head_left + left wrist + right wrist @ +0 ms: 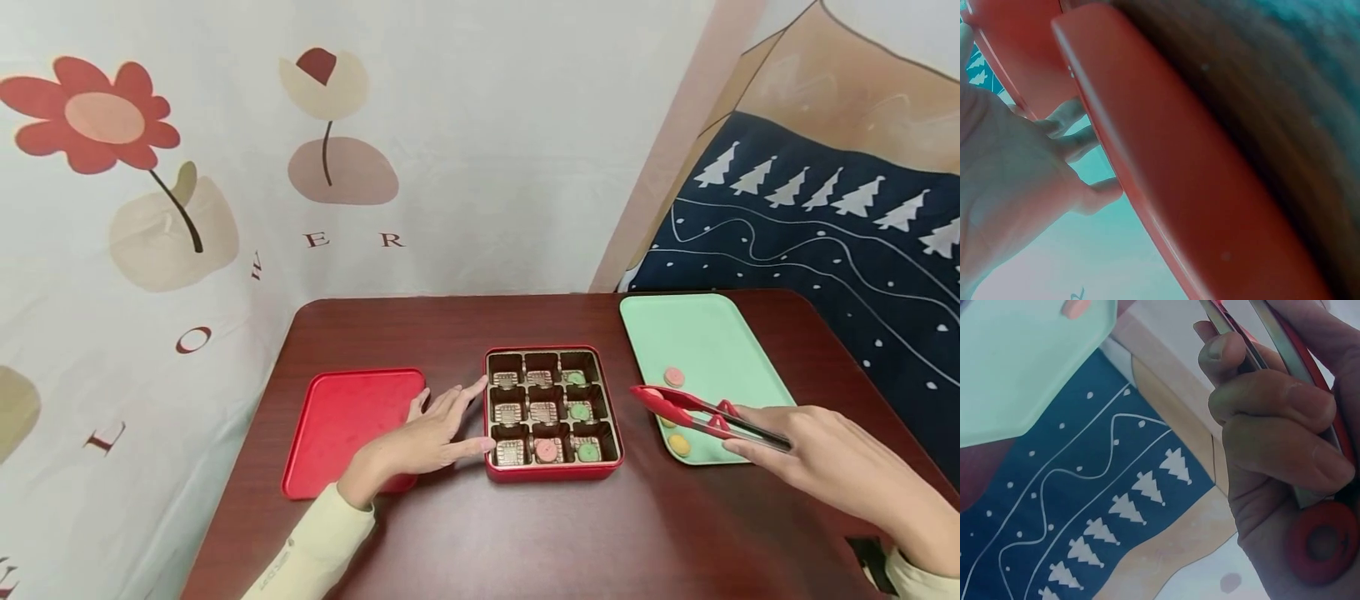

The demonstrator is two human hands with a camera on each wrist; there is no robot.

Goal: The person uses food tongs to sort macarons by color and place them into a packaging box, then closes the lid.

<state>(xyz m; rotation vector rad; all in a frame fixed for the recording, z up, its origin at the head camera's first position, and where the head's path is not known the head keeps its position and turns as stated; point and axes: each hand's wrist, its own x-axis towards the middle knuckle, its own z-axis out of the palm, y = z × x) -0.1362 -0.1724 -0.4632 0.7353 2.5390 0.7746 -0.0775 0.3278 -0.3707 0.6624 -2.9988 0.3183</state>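
Observation:
A red tin (555,472) with several dark compartments stands mid-table. Its right column holds three green discs (580,412), and a pink disc (547,451) lies in the front middle compartment. My left hand (431,437) spreads its fingers, thumb and index fingertip right at the tin's left wall; this hand also shows in the left wrist view. With curled fingers my right hand (832,454) grips red-tipped tongs (693,408), also seen in the right wrist view. The tongs' tips reach past the left edge of a mint-green tray (708,333), with a pink disc (654,395) showing at them.
On the tray lie another pink disc (674,377) and yellow discs (679,445), one partly hidden by the tongs. Left of the tin, a red lid (348,425) rests on the brown table (525,542), partly under my left forearm. A patterned curtain (487,167) hangs behind.

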